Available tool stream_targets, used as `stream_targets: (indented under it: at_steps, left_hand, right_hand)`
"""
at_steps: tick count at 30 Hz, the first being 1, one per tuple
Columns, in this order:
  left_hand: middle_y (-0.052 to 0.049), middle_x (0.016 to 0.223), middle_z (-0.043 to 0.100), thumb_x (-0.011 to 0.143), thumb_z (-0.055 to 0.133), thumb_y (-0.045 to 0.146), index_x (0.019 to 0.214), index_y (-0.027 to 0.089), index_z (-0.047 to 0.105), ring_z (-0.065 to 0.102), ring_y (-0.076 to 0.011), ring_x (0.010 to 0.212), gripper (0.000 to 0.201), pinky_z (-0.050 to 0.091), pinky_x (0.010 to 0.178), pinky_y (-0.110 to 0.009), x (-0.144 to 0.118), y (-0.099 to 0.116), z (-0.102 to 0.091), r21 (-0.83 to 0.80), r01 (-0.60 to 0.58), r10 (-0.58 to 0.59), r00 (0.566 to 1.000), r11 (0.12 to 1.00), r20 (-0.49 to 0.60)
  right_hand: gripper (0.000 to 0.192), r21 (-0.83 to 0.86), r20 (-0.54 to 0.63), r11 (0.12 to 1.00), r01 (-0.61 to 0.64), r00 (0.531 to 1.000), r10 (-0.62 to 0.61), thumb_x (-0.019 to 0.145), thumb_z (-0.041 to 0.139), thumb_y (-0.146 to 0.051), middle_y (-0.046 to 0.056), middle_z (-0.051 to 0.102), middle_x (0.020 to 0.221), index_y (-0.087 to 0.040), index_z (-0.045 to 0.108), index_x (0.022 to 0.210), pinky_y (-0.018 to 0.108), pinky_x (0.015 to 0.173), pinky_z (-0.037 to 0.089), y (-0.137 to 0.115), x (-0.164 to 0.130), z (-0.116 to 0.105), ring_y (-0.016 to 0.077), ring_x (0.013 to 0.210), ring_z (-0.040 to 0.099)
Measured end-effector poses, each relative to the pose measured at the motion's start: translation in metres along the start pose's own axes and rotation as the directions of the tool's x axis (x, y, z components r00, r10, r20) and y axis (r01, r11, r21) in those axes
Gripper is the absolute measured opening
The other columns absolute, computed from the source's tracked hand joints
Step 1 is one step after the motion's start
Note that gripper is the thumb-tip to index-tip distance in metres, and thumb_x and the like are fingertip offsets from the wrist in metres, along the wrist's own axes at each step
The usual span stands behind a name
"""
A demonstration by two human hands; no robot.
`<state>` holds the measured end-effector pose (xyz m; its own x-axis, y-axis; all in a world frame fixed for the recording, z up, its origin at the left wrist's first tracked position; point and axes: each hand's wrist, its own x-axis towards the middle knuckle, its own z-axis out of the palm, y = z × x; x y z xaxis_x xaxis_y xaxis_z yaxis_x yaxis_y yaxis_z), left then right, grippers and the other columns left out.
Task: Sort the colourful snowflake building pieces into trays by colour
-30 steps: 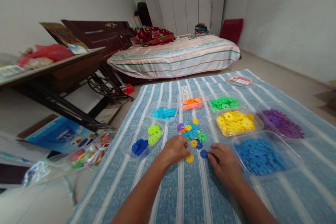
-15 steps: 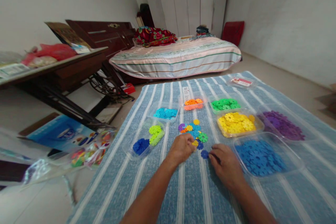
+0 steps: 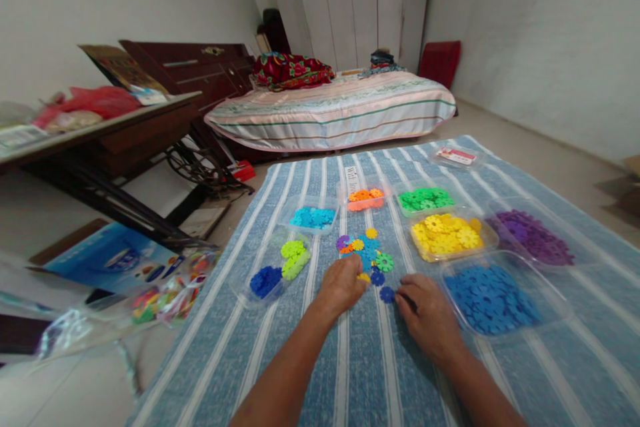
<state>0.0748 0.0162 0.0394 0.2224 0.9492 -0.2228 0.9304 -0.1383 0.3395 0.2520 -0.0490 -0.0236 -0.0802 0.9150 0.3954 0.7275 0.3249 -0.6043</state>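
Observation:
My left hand (image 3: 343, 283) is closed, its fingertips on a yellow snowflake disc (image 3: 365, 277) at the near end of a joined cluster of plastic discs. Light blue discs (image 3: 369, 255) form the middle of that cluster, with a green disc (image 3: 384, 262) at its right and a purple disc (image 3: 343, 242) at its left. A dark blue disc (image 3: 377, 277) lies just right of my left fingers. My right hand (image 3: 429, 312) has curled fingers, their tips at the edge of another dark blue disc (image 3: 387, 294). Part of the cluster is hidden behind my left hand.
Clear tubs of discs surround the hands: yellow (image 3: 450, 237), blue (image 3: 493, 297), purple (image 3: 533, 237), green (image 3: 427, 199), orange (image 3: 366, 199), light blue (image 3: 313, 217), and one with dark blue and lime (image 3: 266, 281). A lid (image 3: 456, 156) lies at the far right of the striped cloth.
My left fingers have closed further and drawn slightly back toward me over the yellow disc. My right hand stays at the dark blue disc. The whole view has shifted a little.

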Motion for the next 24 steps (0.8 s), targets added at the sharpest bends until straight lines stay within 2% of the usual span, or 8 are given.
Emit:
stream_targets:
  at_steps: [5, 9, 12, 14, 16, 18, 20, 24]
  left_hand:
    - [0.002, 0.059, 0.057, 0.065, 0.060, 0.016, 0.067, 0.017, 0.060, 0.054, -0.0133, 0.058, 0.002, 0.033, 0.053, -0.022, 0.002, -0.005, -0.011, -0.144, 0.045, -0.042, 0.999, 0.989, 0.018]
    - [0.003, 0.055, 0.056, 0.068, 0.060, 0.019, 0.074, 0.016, 0.062, 0.054, -0.0109, 0.051, 0.007, 0.037, 0.050, -0.020, 0.016, 0.030, -0.029, -0.290, 0.021, -0.018, 1.000, 0.957, 0.011]
    - [0.002, 0.061, 0.060, 0.075, 0.057, 0.027, 0.099, 0.014, 0.058, 0.057, -0.0101, 0.049, 0.027, 0.040, 0.047, -0.019, 0.031, 0.069, -0.041, -0.655, -0.069, 0.069, 0.997, 0.752, -0.026]
    - [0.000, 0.066, 0.063, 0.078, 0.056, 0.034, 0.110, 0.014, 0.053, 0.061, -0.0116, 0.054, 0.038, 0.043, 0.049, -0.020, 0.040, 0.084, -0.045, -0.730, -0.139, 0.078, 0.990, 0.669, -0.117]
    - [-0.001, 0.069, 0.064, 0.078, 0.056, 0.036, 0.107, 0.014, 0.055, 0.062, -0.0130, 0.060, 0.036, 0.046, 0.054, -0.022, 0.045, 0.085, -0.044, -0.643, -0.175, 0.066, 0.980, 0.745, -0.190]
    - [-0.002, 0.071, 0.065, 0.078, 0.055, 0.032, 0.096, 0.015, 0.061, 0.063, -0.0146, 0.066, 0.025, 0.048, 0.063, -0.025, 0.046, 0.073, -0.037, -0.427, -0.163, 0.075, 0.974, 0.889, -0.215]
    - [-0.003, 0.077, 0.066, 0.077, 0.054, 0.025, 0.088, 0.016, 0.064, 0.064, -0.0168, 0.077, 0.017, 0.048, 0.073, -0.027, 0.043, 0.058, -0.026, -0.159, -0.153, 0.123, 0.975, 0.975, -0.186]
    - [-0.007, 0.097, 0.064, 0.075, 0.055, 0.022, 0.094, 0.017, 0.063, 0.061, -0.0210, 0.092, 0.021, 0.047, 0.080, -0.031, 0.037, 0.041, -0.006, 0.128, -0.205, 0.217, 0.972, 0.970, -0.089]
  right_hand:
    - [0.018, -0.011, 0.007, 1.000, -0.006, 1.000, 0.006, 0.083, 0.050, -0.020, 0.009, 0.063, 0.093, -0.018, 0.067, 0.078, 0.035, 0.081, 0.046, -0.001, 0.000, 0.000, 0.0206, 0.089, 0.056]
    - [0.018, -0.008, -0.001, 1.000, 0.002, 1.000, -0.002, 0.083, 0.050, -0.019, 0.009, 0.064, 0.092, -0.017, 0.067, 0.079, 0.035, 0.080, 0.046, -0.002, 0.001, -0.001, 0.0207, 0.089, 0.056]
    - [0.018, 0.000, -0.011, 1.000, 0.005, 1.000, -0.005, 0.083, 0.050, -0.020, 0.009, 0.064, 0.092, -0.018, 0.068, 0.079, 0.035, 0.081, 0.046, -0.001, 0.000, 0.000, 0.0206, 0.089, 0.057]
    - [0.019, 0.000, -0.016, 1.000, -0.001, 1.000, 0.001, 0.083, 0.050, -0.020, 0.009, 0.064, 0.092, -0.018, 0.068, 0.079, 0.035, 0.082, 0.046, -0.001, 0.000, 0.000, 0.0206, 0.090, 0.057]
    - [0.018, -0.004, -0.015, 1.000, -0.009, 1.000, 0.009, 0.083, 0.051, -0.021, 0.009, 0.064, 0.093, -0.018, 0.068, 0.079, 0.035, 0.082, 0.046, -0.002, 0.000, 0.000, 0.0207, 0.090, 0.057]
    - [0.018, -0.011, -0.007, 1.000, -0.013, 1.000, 0.013, 0.083, 0.051, -0.021, 0.010, 0.064, 0.093, -0.017, 0.068, 0.079, 0.035, 0.082, 0.045, -0.003, 0.000, 0.000, 0.0211, 0.090, 0.056]
    - [0.018, -0.017, -0.001, 1.000, -0.012, 1.000, 0.012, 0.083, 0.051, -0.020, 0.010, 0.063, 0.093, -0.016, 0.068, 0.079, 0.035, 0.082, 0.045, -0.004, 0.000, -0.001, 0.0214, 0.090, 0.056]
    - [0.018, -0.018, 0.005, 1.000, -0.011, 1.000, 0.011, 0.083, 0.051, -0.018, 0.010, 0.063, 0.092, -0.016, 0.068, 0.078, 0.034, 0.081, 0.045, -0.006, 0.000, -0.002, 0.0209, 0.089, 0.056]
